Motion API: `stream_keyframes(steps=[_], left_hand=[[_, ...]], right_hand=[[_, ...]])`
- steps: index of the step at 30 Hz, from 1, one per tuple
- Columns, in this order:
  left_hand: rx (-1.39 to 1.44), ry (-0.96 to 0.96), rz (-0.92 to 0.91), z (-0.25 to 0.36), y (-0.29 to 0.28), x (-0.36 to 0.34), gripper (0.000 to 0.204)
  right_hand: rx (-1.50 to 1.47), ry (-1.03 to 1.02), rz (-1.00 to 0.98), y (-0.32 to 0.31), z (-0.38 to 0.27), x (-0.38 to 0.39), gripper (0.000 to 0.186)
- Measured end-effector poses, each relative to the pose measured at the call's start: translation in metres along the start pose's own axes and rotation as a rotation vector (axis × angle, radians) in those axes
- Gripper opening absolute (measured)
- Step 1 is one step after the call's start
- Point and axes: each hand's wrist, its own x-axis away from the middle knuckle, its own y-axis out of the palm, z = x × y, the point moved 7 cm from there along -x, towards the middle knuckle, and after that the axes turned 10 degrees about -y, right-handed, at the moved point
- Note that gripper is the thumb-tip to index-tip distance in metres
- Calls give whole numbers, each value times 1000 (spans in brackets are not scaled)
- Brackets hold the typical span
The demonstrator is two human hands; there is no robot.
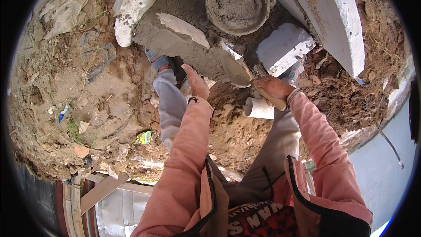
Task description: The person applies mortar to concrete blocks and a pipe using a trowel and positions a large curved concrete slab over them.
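My right hand (275,90) is closed round the handle end of a mortar-smeared trowel (237,69). Its blade points up and left, against a bed of wet grey mortar (175,46). My left hand (196,83) hangs at the near edge of that mortar, fingers stretched out and holding nothing. A flat pale slab piece (184,29) lies on the mortar. Beyond the trowel stands a round bucket (237,6) filled with mortar. A white block (287,49) sits to the right, beyond my right hand.
A short white pipe (259,108) juts out under my right hand. A long white block (139,8) stands at the far left, and a large pale curved slab (333,13) at the far right. Loose brown soil (118,87) with litter spreads on the left.
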Motion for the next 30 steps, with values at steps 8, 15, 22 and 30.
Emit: stream_keyframes(steps=[8,15,22,30], left_hand=[[-44,-200,115,7,24,25,90],[16,-196,137,-17,-5,19,88],[-50,-154,148,-23,-13,25,82],[57,-222,112,-25,-10,24,76]], right_hand=[[897,-353,225,49,62,55,34],[421,15,222,31,59,70,29],[733,-40,568,5,37,46,23],[695,-48,447,47,55,71,22]])
